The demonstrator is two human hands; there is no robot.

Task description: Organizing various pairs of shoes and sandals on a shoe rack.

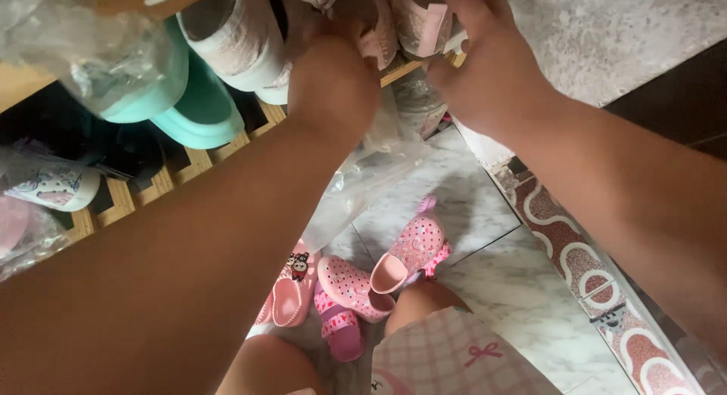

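Head view, looking down past both forearms at a wooden slatted rack and a marble floor. Both hands reach up to the top edge of the picture, into a cluster of pale pink sandals sitting on the upper shelf. The left hand is curled with its knuckles toward the camera, fingers buried among the sandals, so I cannot tell whether it grips one or only presses against it. The right hand lies with its fingers bent over a pink strap at the far right of the cluster (touching it; a firm hold cannot be confirmed).

A white shoe rests just left of the left hand, and teal slippers lie beside it on the rack. Clear plastic bags show at top left, and another bag hangs below the left wrist. A small printed shoe sits on a lower slat at left.

On the floor, several pink perforated clogs lie scattered, close to the person's knees and a checked pink garment. A patterned red-and-white strip runs along the floor at right.
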